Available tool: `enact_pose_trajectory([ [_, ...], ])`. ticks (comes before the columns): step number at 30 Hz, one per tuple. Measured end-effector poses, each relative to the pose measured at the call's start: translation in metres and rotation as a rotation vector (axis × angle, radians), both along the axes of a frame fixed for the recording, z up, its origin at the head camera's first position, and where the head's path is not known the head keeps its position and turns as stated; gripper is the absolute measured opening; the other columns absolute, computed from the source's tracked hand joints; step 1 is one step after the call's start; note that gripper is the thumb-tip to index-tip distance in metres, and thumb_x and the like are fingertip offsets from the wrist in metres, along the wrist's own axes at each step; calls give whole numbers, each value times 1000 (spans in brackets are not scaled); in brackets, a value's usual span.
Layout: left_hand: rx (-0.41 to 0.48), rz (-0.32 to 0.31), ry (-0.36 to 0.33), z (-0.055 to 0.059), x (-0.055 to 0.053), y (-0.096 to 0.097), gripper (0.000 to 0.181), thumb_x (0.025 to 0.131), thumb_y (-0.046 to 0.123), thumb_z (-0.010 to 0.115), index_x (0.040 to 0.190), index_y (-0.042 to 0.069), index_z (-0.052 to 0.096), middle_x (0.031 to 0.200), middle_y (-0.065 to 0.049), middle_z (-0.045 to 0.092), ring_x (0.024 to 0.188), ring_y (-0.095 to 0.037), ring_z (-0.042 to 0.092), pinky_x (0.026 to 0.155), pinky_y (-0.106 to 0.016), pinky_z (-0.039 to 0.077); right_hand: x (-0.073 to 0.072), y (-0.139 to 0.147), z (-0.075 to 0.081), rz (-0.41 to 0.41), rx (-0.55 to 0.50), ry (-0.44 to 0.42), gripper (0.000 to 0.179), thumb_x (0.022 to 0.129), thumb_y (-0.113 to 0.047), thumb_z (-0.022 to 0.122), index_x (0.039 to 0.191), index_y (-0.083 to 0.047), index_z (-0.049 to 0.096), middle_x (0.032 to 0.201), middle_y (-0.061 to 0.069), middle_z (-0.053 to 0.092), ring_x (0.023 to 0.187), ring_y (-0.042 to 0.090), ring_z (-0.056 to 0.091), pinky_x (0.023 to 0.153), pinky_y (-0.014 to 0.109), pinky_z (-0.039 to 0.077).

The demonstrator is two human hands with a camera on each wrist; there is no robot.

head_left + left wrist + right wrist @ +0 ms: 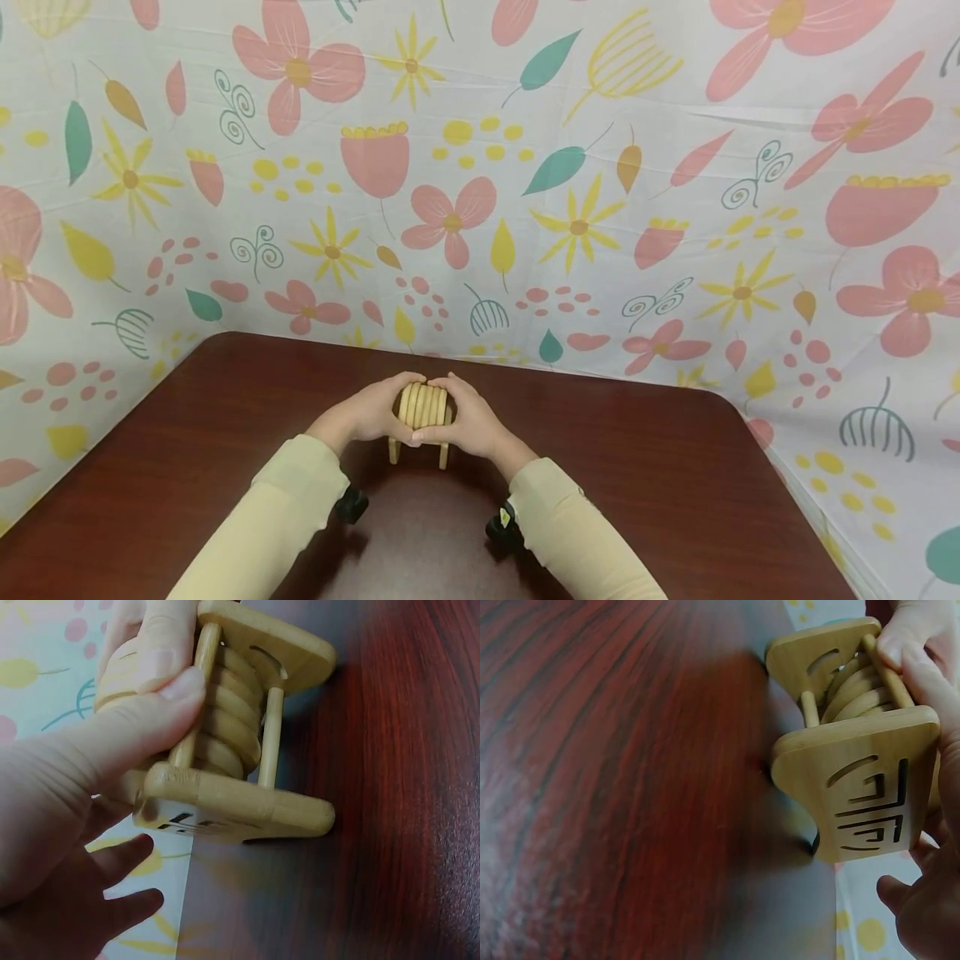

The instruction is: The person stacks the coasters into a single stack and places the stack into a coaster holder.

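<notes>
A row of round wooden coasters [423, 406] stands on edge in a small wooden rack [802, 761], which rests on the table. My left hand [372, 410] holds the row from the left and my right hand [474, 422] from the right. Both thumbs meet along the near side, while the index fingers curve over the top. In the left wrist view, the left thumb lies across the rack's upper rod, with coasters [229, 712] showing between the rods. Curved slots are cut through the rack's side panel in the right wrist view. The farther fingers are partly hidden.
The dark reddish-brown table [622, 483] extends around the rack on all sides. Behind it and at both sides hangs a white cloth [465, 125] printed with flowers and leaves. Black wrist cameras [504, 530] sit under both forearms.
</notes>
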State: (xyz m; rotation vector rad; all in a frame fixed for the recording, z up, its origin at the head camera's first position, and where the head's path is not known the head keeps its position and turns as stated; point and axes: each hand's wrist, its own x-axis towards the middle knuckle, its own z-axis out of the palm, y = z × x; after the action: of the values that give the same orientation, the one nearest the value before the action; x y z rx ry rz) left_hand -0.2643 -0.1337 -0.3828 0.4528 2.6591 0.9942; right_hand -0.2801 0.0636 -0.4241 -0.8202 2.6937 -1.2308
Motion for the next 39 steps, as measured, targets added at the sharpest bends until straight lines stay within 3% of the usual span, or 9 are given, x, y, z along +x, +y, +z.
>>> enact_pose_trajectory([
  [4,46,-20,-56,-1,-1,-4,98,68,23,85,148,11,30,159,-14,11,144,-36,18,109,-56,28,1,-2,-3,-14,-12,-11,84,69,-49,79,139,-18,44,149,7,38,146,25,18,111,54,26],
  [6,61,-15,-79,0,-2,-5,100,67,22,85,149,12,28,159,-14,7,145,-37,13,110,-57,25,1,-3,-5,-15,-19,-25,83,71,-49,78,140,-20,42,150,6,37,146,26,17,111,54,26],
  [9,61,-12,-93,0,-3,-7,102,67,21,86,149,12,28,159,-14,7,145,-37,13,110,-57,24,0,-4,-7,-20,-26,-53,84,73,-50,76,143,-23,38,152,3,34,146,27,15,111,53,25],
  [16,-12,-8,-106,1,-6,-5,102,67,22,86,149,13,27,159,-15,10,144,-38,16,108,-57,28,2,-4,-11,-14,-52,-118,89,76,-54,70,149,-26,26,153,1,28,139,24,31,108,51,32],
  [22,-40,-10,-123,4,-7,-3,104,69,25,84,152,14,21,159,-15,9,144,-38,14,109,-57,26,1,-4,-12,-14,-68,-138,92,78,-54,69,151,-24,23,155,1,24,142,24,26,109,52,30],
  [39,7,-25,-134,1,-7,-7,110,69,27,84,153,15,14,159,-15,7,145,-38,12,109,-59,24,3,-6,-14,-34,-89,-148,90,78,-55,69,150,-30,22,155,0,24,143,24,24,110,52,28],
])
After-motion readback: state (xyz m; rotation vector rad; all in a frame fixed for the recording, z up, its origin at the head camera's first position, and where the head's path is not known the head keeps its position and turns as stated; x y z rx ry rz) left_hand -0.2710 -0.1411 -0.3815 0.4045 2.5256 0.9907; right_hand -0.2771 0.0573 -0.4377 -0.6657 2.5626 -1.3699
